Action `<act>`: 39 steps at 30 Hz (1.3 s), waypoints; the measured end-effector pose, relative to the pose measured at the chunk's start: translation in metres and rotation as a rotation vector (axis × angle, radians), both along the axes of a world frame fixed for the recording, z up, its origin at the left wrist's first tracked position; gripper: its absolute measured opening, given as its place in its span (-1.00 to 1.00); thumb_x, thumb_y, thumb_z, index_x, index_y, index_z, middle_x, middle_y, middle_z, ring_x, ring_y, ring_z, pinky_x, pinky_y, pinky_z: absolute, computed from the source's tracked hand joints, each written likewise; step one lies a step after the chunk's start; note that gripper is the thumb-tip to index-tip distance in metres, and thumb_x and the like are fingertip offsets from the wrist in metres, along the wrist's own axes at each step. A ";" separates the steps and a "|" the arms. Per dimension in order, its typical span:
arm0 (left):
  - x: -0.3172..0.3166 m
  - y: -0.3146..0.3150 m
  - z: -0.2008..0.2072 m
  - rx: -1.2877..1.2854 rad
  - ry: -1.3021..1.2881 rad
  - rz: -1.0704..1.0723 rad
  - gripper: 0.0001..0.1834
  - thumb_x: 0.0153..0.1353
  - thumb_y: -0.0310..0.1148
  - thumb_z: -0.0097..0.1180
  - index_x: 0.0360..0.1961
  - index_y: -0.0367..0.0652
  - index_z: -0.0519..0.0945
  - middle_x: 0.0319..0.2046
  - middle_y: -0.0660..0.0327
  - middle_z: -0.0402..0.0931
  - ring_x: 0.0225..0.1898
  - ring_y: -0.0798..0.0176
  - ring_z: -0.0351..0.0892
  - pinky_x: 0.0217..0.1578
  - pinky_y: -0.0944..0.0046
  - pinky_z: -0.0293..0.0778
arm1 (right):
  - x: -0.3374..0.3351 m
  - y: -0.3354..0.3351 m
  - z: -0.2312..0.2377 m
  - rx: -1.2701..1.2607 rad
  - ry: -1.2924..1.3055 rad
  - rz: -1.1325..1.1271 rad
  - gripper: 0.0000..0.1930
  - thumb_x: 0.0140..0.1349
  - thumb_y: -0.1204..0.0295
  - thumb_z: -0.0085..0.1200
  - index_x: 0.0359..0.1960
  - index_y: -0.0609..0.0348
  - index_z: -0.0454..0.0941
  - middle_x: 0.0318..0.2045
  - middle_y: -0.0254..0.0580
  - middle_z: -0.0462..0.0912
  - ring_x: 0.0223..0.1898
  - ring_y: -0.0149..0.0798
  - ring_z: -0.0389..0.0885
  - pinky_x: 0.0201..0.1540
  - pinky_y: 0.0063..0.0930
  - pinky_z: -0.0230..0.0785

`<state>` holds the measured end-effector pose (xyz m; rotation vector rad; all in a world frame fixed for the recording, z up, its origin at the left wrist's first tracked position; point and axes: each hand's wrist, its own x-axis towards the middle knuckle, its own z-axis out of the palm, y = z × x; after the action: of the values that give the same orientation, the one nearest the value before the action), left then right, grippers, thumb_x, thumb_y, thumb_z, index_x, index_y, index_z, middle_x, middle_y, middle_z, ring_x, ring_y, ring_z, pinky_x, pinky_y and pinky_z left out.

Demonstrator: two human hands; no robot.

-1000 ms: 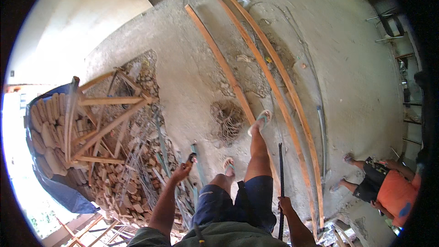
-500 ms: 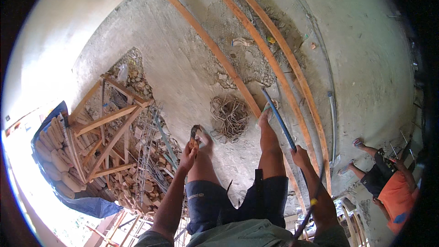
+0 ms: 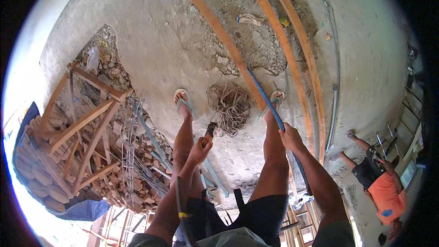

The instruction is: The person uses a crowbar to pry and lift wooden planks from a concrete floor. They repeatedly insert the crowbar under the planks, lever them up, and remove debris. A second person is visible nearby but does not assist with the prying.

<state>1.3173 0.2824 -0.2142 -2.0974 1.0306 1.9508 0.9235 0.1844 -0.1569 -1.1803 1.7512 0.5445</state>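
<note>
My left hand [image 3: 200, 150] is closed around a short tool with a worn brown grip and a dark end [image 3: 211, 130]; its exact kind is unclear. That end points toward the tangled heap of brown wire-like strands [image 3: 231, 110] on the floor between my feet. In my right hand [image 3: 291, 136], fingers wrapped round it, is a long blue ribbed rod [image 3: 265, 97]. The rod slants from beside a wooden plank [image 3: 223, 32] back past my right leg, its rear part running under my forearm.
Two more long planks [image 3: 270, 16] [image 3: 299, 32] lie to the right, beside a grey pipe [image 3: 333, 114]. At left are a timber frame [image 3: 93, 114], broken bricks and filled sacks [image 3: 39, 169]. A person in an orange top [image 3: 386, 196] is at far right. A glove-like cloth [image 3: 250, 19] lies ahead.
My left hand has moved right with the tool, nearer the wire-like heap. My right hand, still on the rod, has shifted slightly left and forward. The view has shifted, and my left foot now shows.
</note>
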 end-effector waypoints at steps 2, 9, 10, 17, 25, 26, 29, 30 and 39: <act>0.000 -0.003 0.005 0.036 -0.017 -0.019 -0.44 0.28 0.01 0.12 0.06 -0.27 0.41 -0.22 -0.03 0.60 -0.14 -0.01 0.64 -0.12 0.11 0.48 | 0.007 -0.010 0.003 0.043 0.034 0.048 -0.69 0.31 0.30 0.03 -0.08 0.30 0.43 -0.31 0.34 0.62 -0.18 0.30 0.61 -0.14 0.11 0.44; -0.008 -0.011 0.011 0.060 -0.026 -0.018 -0.34 0.23 0.08 0.12 0.11 -0.27 0.37 -0.21 -0.22 0.59 -0.10 -0.22 0.61 -0.08 -0.01 0.49 | 0.025 -0.055 0.010 0.038 0.000 0.100 -0.70 0.31 0.30 0.02 -0.10 0.30 0.44 -0.29 0.33 0.62 -0.17 0.31 0.60 -0.13 0.09 0.44; -0.007 -0.009 0.012 0.086 -0.039 -0.028 -0.32 0.22 0.08 0.12 0.12 -0.27 0.35 -0.22 -0.28 0.59 -0.10 -0.28 0.60 -0.08 -0.05 0.50 | 0.029 -0.060 0.012 0.069 -0.009 0.095 -0.70 0.31 0.30 0.02 -0.10 0.31 0.45 -0.28 0.33 0.62 -0.16 0.31 0.60 -0.13 0.09 0.44; -0.018 -0.012 0.005 0.077 -0.073 -0.105 -0.26 0.22 0.07 0.11 0.19 -0.28 0.24 -0.01 -0.35 0.46 0.02 -0.37 0.49 0.00 -0.15 0.44 | 0.039 -0.070 0.033 0.107 -0.031 0.092 -0.68 0.33 0.29 -0.01 -0.10 0.35 0.45 -0.27 0.34 0.62 -0.15 0.32 0.59 -0.11 0.08 0.43; -0.148 -0.101 -0.190 -0.371 -0.161 -0.494 -0.28 0.19 -0.12 0.20 0.24 -0.23 0.18 0.07 -0.23 0.34 0.08 -0.35 0.39 0.05 -0.19 0.38 | 0.015 -0.083 0.041 0.219 0.005 0.129 -0.66 0.36 0.32 -0.05 0.03 0.33 0.34 -0.45 0.31 0.61 -0.30 0.32 0.61 -0.27 0.13 0.43; -0.162 -0.117 -0.223 -0.408 -0.147 -0.547 -0.29 0.20 -0.11 0.19 0.23 -0.25 0.19 0.06 -0.22 0.34 0.06 -0.35 0.40 0.04 -0.19 0.39 | 0.008 -0.084 0.040 0.242 -0.006 0.134 -0.66 0.37 0.33 -0.05 0.05 0.32 0.32 -0.46 0.31 0.61 -0.31 0.32 0.61 -0.29 0.13 0.43; -0.203 -0.155 -0.301 -0.610 -0.312 -0.486 -0.36 0.12 -0.16 0.27 0.10 -0.31 0.32 -0.03 -0.18 0.44 -0.01 -0.25 0.48 0.00 -0.13 0.45 | -0.016 -0.075 0.031 0.272 -0.014 0.119 -0.63 0.38 0.34 -0.06 0.12 0.31 0.27 -0.48 0.29 0.60 -0.33 0.30 0.62 -0.33 0.11 0.43; -0.213 -0.163 -0.318 -0.456 -0.318 -0.373 -0.37 0.08 -0.16 0.32 0.05 -0.33 0.36 -0.05 -0.17 0.46 -0.02 -0.23 0.50 -0.02 -0.11 0.47 | -0.025 -0.067 0.025 0.250 -0.040 0.106 -0.61 0.38 0.35 -0.06 0.14 0.30 0.26 -0.48 0.28 0.60 -0.34 0.30 0.62 -0.33 0.10 0.43; -0.211 -0.179 -0.329 -0.341 -0.273 -0.022 0.00 -0.09 -0.19 0.49 0.30 -0.26 0.16 0.11 -0.20 0.34 0.07 -0.28 0.43 0.04 -0.08 0.43 | -0.065 0.018 -0.038 0.116 -0.033 0.066 -0.61 0.39 0.28 -0.05 0.15 0.25 0.34 -0.46 0.18 0.63 -0.40 0.21 0.65 -0.37 0.01 0.50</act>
<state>1.1061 0.1034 -0.5434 -2.4224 1.3944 1.5046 0.8585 0.2022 -0.1950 -1.1619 1.6352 0.6542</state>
